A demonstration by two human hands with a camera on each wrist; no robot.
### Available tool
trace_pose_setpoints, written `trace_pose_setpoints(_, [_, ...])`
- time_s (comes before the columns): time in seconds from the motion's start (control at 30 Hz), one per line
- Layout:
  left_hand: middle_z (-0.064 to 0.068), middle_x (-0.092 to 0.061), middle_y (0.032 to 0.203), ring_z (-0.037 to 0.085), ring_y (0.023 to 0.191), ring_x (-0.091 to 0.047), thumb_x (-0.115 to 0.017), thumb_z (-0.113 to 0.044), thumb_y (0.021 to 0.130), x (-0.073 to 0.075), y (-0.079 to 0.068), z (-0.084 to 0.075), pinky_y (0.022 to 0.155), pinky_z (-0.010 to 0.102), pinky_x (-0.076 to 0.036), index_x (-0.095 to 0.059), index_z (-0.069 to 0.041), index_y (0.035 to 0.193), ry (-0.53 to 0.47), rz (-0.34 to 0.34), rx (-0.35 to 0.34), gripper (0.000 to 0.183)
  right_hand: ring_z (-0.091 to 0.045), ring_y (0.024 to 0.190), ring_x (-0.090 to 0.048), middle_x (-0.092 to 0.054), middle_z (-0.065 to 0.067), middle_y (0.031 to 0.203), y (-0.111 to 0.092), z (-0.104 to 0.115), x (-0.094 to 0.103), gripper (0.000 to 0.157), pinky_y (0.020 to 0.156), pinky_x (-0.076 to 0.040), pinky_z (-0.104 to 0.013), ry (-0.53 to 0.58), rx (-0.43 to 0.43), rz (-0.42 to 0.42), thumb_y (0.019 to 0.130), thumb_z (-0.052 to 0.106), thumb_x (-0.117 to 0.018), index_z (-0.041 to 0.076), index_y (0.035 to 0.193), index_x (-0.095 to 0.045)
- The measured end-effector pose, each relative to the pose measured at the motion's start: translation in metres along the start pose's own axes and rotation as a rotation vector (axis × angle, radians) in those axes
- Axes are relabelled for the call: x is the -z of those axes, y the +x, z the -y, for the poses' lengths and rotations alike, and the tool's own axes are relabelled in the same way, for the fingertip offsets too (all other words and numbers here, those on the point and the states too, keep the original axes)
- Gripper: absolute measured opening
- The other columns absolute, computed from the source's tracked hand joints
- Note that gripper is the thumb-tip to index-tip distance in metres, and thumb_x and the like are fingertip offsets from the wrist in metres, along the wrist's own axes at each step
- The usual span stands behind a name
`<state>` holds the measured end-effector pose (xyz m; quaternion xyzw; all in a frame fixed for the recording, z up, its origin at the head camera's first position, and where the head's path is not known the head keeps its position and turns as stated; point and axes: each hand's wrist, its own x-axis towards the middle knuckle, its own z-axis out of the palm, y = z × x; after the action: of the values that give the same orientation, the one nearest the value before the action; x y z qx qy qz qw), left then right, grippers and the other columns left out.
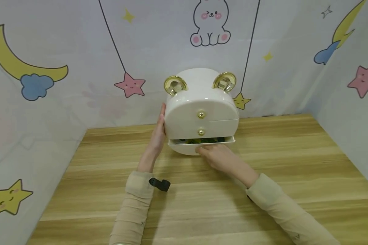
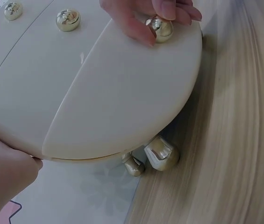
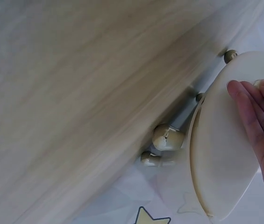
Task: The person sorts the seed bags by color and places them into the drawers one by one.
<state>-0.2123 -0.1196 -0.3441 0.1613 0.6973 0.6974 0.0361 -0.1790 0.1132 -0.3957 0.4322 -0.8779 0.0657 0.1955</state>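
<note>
A white rounded storage box with gold bear ears stands on the table. Its bottom drawer is pulled partly out, and green and yellow contents show in the gap, too small to make out. My left hand rests along the box's left side, fingers extended. With thumb and fingers, my right hand pinches the bottom drawer's gold knob, which the head view hides. Two more gold knobs, an upper one and a lower one, sit above on the front.
The wood-grain table extends around the box. A white backdrop with cartoon stars and moons hangs close behind it. Short gold feet hold the box off the table. A black strap is on the left wrist.
</note>
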Motion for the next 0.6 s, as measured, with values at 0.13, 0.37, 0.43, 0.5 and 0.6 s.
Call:
trace_pose_setpoints(0.13, [-0.012,0.012,0.154,0.01,0.142,0.015,-0.004,-0.035,0.1,-0.001,-0.001,0.0,0.117,0.039,0.007,0.006,-0.025,0.147,-0.003,-0.004,-0.006,0.049,-0.014,0.066,-0.063,-0.067,0.003,0.085,0.001,-0.002,-0.002,0.016,0.056,-0.05,-0.029,0.02,-0.024,-0.001,0.088,0.012,-0.056,0.018,0.102,-0.063])
trace_pose_setpoints(0.37, [-0.013,0.011,0.154,0.009,0.142,0.014,-0.004,-0.037,0.1,0.001,-0.002,0.0,0.117,0.039,0.007,0.005,-0.025,0.147,0.002,-0.009,-0.006,0.05,-0.014,0.063,-0.06,-0.067,0.002,0.084,0.006,-0.005,-0.005,0.014,0.054,-0.049,-0.03,0.046,-0.043,-0.018,0.088,0.014,-0.057,0.018,0.101,-0.063])
trace_pose_setpoints(0.43, [-0.013,0.01,0.154,0.008,0.142,0.014,-0.004,-0.037,0.1,0.002,-0.002,0.001,0.117,0.038,0.007,0.005,-0.025,0.147,-0.004,-0.009,-0.01,0.05,-0.015,0.063,-0.06,-0.066,0.002,0.085,0.007,-0.005,-0.006,0.014,0.055,-0.049,-0.03,0.05,-0.045,-0.028,0.088,0.013,-0.057,0.017,0.1,-0.063])
trace_pose_setpoints(0.5, [-0.012,0.01,0.154,0.008,0.142,0.013,-0.004,-0.036,0.1,0.003,-0.002,0.001,0.117,0.037,0.007,0.005,-0.024,0.147,-0.009,-0.01,-0.016,0.05,-0.015,0.062,-0.059,-0.066,0.001,0.083,0.009,-0.006,-0.009,0.014,0.053,-0.048,-0.031,0.051,-0.051,-0.038,0.087,0.012,-0.058,0.017,0.099,-0.063])
trace_pose_setpoints(0.6, [-0.012,0.01,0.154,0.008,0.142,0.013,-0.004,-0.037,0.1,0.003,-0.003,0.001,0.117,0.038,0.007,0.005,-0.024,0.147,0.005,-0.011,-0.014,0.05,-0.015,0.061,-0.058,-0.066,0.0,0.082,0.011,-0.008,-0.011,0.015,0.053,-0.048,-0.031,0.055,-0.066,-0.046,0.085,0.011,-0.061,0.017,0.099,-0.063])
